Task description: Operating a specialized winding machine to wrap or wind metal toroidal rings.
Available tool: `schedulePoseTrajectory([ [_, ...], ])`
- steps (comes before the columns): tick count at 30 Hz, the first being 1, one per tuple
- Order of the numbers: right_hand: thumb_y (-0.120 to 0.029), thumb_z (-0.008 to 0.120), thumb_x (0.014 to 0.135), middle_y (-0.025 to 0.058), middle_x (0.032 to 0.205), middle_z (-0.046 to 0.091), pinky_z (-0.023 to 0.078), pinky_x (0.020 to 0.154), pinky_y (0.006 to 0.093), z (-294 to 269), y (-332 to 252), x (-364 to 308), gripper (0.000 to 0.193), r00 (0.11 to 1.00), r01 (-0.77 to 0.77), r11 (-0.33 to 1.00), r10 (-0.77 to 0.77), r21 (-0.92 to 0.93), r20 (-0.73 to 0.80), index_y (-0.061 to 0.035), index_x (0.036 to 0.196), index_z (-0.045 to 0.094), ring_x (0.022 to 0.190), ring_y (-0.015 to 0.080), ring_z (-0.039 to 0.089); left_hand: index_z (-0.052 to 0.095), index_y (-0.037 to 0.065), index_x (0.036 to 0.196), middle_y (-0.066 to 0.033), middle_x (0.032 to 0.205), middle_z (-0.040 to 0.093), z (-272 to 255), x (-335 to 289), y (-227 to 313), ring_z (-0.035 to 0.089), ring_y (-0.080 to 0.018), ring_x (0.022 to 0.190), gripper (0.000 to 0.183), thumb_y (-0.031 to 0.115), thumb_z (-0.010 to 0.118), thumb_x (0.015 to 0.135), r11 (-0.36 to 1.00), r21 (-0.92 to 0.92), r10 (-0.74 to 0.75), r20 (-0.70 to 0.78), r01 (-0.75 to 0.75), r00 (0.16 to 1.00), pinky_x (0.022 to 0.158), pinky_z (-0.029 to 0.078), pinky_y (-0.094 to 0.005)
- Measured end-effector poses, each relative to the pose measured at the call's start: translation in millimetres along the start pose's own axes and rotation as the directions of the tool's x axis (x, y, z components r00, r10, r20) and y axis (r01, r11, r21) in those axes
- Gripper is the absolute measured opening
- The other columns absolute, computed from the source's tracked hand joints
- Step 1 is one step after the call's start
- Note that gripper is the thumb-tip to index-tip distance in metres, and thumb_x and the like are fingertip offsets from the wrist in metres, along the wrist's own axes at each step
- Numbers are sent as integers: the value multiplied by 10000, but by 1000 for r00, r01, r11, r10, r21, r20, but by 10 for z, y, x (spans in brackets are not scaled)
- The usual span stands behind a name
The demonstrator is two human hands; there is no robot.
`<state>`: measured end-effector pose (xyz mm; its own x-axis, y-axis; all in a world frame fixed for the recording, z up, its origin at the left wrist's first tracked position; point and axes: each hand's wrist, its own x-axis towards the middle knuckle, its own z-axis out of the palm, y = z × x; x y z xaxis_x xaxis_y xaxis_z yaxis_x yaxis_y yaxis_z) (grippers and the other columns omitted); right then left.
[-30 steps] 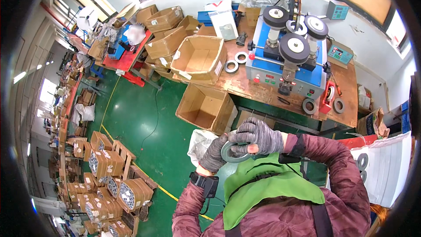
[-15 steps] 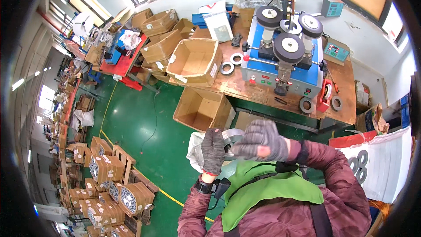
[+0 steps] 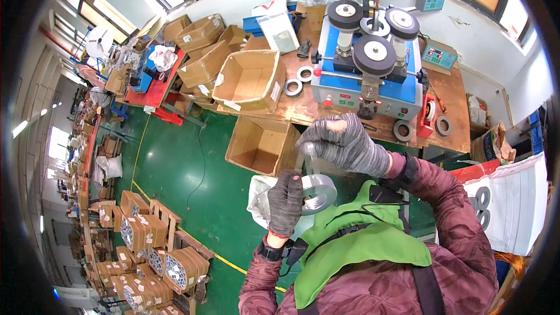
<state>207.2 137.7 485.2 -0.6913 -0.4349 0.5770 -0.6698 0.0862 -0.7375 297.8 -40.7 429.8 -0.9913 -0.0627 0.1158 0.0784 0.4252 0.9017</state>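
Note:
My left hand (image 3: 284, 204), in a grey knit glove, grips a silver-grey ring (image 3: 322, 193) by its left side. The ring stands out to the right of the fingers. A pale, narrow strip (image 3: 315, 166) runs up from the ring to my right hand (image 3: 345, 144). That hand, gloved alike, is raised above the ring with its fingers pinched together at the strip's upper end. Beside my left hand is a white bag (image 3: 258, 198), partly hidden by the glove.
Ahead stands a wooden bench (image 3: 291, 109) bearing a blue machine (image 3: 373, 90) with black wheels. Loose grey rings (image 3: 293, 87) lie by it. An open cardboard box (image 3: 261, 144) sits below the bench edge. At right, more rings (image 3: 483, 198) rest on a white surface (image 3: 513, 210).
My right hand has moved up, away from the ring, and the pale strip now shows stretched between them. The ring shows more fully in my left hand. The view has shifted slightly.

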Motion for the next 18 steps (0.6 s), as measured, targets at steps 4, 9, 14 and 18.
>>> schedulePoseTrajectory([
  [4, -168, 610, 821, 82, 700, 614, 466, 596, 282, 88, 393, -72, 141, 993, -112, 993, 113, 30, -47, -30, 843, 627, 641, 136, 587, 557, 29, 899, -94, 549, 515, 5, -32, -21, 541, -170, 480, 341, 359, 473, 907, 1000, -2, 11, 77, -11, 997, 476, 411, -306],
  [9, -153, 598, 832, 33, 686, 606, 460, 597, 259, 315, 765, -385, 142, 920, -388, 897, 389, 213, 37, -14, 840, 627, 645, 75, 541, 561, 33, 916, -71, 564, 516, -11, -56, 90, 527, -139, 500, 362, 386, 484, 898, 999, -36, 5, 146, 0, 989, 497, 410, -287],
  [14, -148, 593, 835, -18, 680, 559, 441, 612, 235, 505, 751, -683, 149, 833, -552, 753, 517, 358, 196, 1, 827, 603, 657, 46, 487, 568, 25, 923, -54, 599, 535, 26, -28, 67, 520, -113, 514, 396, 410, 480, 896, 995, -85, 65, 125, -55, 990, 502, 410, -269],
  [18, -186, 620, 822, 58, 701, 604, 461, 632, 260, 695, 774, -915, 195, 781, -610, 623, 578, 490, 236, 5, 862, 629, 658, 84, 530, 604, 15, 926, -29, 645, 563, 30, -7, 36, 521, -81, 532, 425, 423, 489, 891, 978, -200, -23, 188, 61, 982, 496, 417, -247],
])
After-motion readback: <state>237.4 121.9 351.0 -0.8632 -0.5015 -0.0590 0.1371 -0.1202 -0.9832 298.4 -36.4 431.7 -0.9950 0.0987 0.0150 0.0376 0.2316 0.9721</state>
